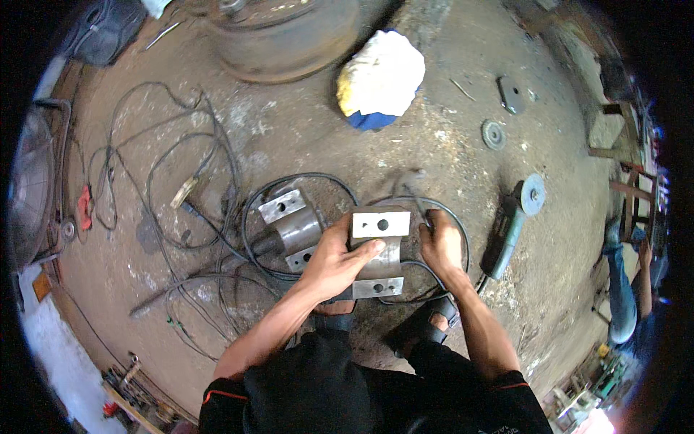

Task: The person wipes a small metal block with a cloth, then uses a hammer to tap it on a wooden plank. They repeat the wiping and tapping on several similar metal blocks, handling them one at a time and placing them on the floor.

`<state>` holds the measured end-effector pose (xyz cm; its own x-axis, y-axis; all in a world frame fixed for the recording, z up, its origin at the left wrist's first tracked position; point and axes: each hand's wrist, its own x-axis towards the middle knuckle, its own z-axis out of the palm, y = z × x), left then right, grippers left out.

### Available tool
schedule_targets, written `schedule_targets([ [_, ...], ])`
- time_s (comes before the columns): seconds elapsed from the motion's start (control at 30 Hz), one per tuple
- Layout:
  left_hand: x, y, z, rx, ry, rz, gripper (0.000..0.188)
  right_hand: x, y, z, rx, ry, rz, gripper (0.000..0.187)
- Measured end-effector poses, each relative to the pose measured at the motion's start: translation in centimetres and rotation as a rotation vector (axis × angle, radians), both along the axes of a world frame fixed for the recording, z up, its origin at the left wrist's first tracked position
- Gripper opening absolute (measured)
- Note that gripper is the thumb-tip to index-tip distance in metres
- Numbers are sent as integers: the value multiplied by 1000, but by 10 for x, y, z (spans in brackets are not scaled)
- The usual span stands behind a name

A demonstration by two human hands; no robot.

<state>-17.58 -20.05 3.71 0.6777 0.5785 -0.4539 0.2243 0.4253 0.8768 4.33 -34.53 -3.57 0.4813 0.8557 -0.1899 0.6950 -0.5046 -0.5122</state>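
My left hand is closed around a half-round metal clamp block, its thumb lying across the curved inside. Two flat, bright end faces with drilled holes show on this block. Just right of it, my right hand is closed on a thin dark tool whose upper end is smeared, so its kind is unclear. A matching half-round block lies on the ground left of my left hand, beside loops of black cable.
An angle grinder lies to the right, with a loose grinding disc farther off. Ahead are a white-and-blue cloth bundle and a large rusty round part. Tangled cables spread left. Another person's leg shows at far right.
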Motion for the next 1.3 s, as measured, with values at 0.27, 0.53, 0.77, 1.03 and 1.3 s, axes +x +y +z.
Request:
schedule_targets([
  [0.27,8,1,-8,123,64,22,36,-13,18,177,314,88,414,35],
  [0.53,4,7,2,131,12,72,34,-35,24,192,111,141,445,39],
  [0.77,5,12,1,182,23,58,34,-36,12,183,357,30,553,36],
  [1.03,0,7,4,135,-45,89,29,-37,14,180,246,30,513,38],
  [1.3,2,12,3,139,-2,84,34,-44,23,183,97,132,437,38],
])
